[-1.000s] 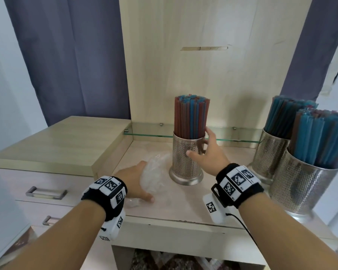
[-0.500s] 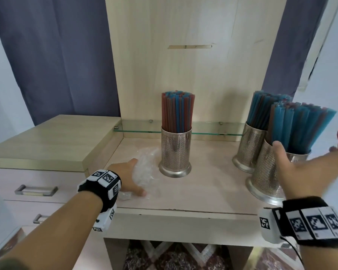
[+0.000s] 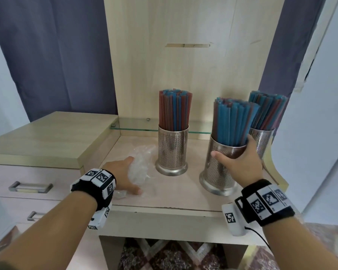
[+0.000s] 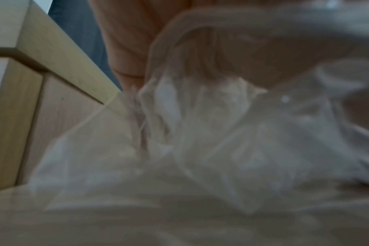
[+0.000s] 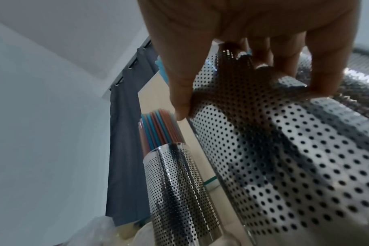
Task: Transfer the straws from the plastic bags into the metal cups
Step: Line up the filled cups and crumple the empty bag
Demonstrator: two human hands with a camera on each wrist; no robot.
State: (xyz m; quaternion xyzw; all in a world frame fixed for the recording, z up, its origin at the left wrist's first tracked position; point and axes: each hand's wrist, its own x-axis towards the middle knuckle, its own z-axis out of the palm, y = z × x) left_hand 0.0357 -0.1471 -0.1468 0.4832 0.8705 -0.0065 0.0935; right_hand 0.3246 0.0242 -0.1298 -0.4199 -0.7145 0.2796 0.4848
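Gripped near its rim by the right hand (image 3: 237, 164), a perforated metal cup (image 3: 219, 170) packed with blue and red straws (image 3: 232, 123) is seen upright on the bench (image 3: 180, 193). Crumpled clear plastic bags (image 3: 141, 162) are clutched by the left hand (image 3: 123, 174) beside a second filled cup (image 3: 172, 151), while a third (image 3: 261, 141) is set behind the right hand.

Bare desk surface (image 3: 176, 191) lies open between the crumpled plastic bag (image 3: 141, 166) and the front cup (image 3: 220, 168), wide enough for a hand. The middle cup (image 3: 172, 151) blocks the back (straws standing tall above its rim), and the rear cup (image 3: 261, 141) stands just behind the front one, closing off the right corner.
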